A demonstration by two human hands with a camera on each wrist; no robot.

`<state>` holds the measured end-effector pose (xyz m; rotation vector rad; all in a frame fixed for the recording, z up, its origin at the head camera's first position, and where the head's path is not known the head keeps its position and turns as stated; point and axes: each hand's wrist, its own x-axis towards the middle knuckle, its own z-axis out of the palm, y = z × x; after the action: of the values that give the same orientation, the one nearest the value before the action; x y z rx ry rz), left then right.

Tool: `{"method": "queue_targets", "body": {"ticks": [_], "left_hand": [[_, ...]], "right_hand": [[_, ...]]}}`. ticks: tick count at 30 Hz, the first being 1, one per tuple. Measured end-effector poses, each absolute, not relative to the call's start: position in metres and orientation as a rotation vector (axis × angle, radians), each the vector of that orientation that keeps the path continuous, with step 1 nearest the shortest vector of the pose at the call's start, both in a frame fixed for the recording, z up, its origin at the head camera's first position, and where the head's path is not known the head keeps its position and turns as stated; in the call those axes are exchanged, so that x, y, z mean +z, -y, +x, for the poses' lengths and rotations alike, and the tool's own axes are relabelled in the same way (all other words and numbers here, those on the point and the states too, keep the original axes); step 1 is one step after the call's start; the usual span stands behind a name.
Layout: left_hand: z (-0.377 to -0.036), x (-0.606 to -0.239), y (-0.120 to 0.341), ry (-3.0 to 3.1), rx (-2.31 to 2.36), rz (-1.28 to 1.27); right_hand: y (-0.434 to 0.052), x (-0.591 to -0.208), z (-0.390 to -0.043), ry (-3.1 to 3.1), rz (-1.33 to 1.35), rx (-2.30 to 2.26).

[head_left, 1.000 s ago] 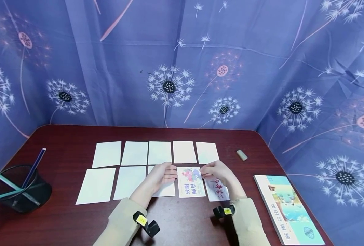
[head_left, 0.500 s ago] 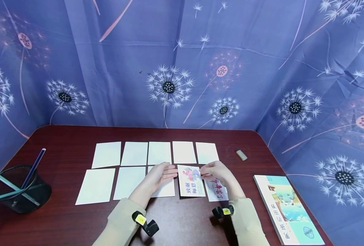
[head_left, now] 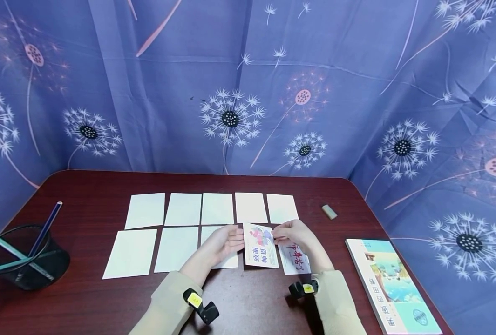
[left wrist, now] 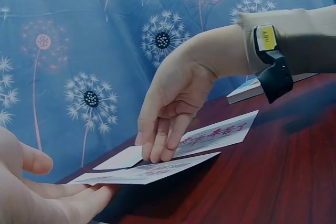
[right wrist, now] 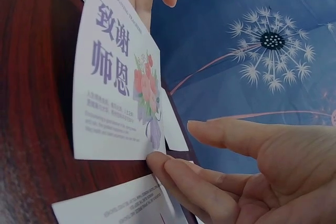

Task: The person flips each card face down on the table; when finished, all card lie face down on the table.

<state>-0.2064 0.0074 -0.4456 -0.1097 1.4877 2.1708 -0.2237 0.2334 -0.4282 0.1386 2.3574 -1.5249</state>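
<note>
A greeting card with a flower bouquet and purple characters (head_left: pixel 258 249) lies in the front row, its left side raised off the table. My left hand (head_left: pixel 220 244) is palm up with extended fingers beneath that raised edge; its thumb stands clear in the left wrist view. My right hand (head_left: pixel 294 232) touches the card's right edge with its fingertips (right wrist: pixel 157 160), thumb apart in the right wrist view. Partly under the right hand is a second card with red characters (head_left: pixel 295 260). A blank white card (head_left: pixel 227 260) is half covered by the left hand.
Several blank white cards (head_left: pixel 217 208) lie in two rows on the dark red table (head_left: pixel 239 302). A mesh pen holder (head_left: pixel 46 270) with pencils stands left. At right are an eraser (head_left: pixel 329 211) and a book (head_left: pixel 394 286). A blue dandelion curtain (head_left: pixel 168 116) hangs behind.
The bouquet card's left side has risen from flat on the table to tilted. My left hand has shifted slightly right, its fingers going under the edge; the right hand has barely moved.
</note>
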Motion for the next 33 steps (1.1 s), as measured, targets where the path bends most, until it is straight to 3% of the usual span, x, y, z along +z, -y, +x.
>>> {"method": "queue_targets", "body": {"ticks": [8, 18, 33], "left_hand": [[-0.205, -0.448, -0.010, -1.519, 2.120, -0.096], [-0.207, -0.450, -0.008, -1.465, 2.154, -0.074], [-0.208, -0.440, -0.008, -1.377, 2.218, 0.043]], "right_hand": [[-0.225, -0.421, -0.220, -2.472, 0.216, -1.484], [-0.192, -0.409, -0.211, -2.284, -0.071, -1.599], [-0.185, -0.403, -0.207, -2.343, -0.050, -1.647]]}}
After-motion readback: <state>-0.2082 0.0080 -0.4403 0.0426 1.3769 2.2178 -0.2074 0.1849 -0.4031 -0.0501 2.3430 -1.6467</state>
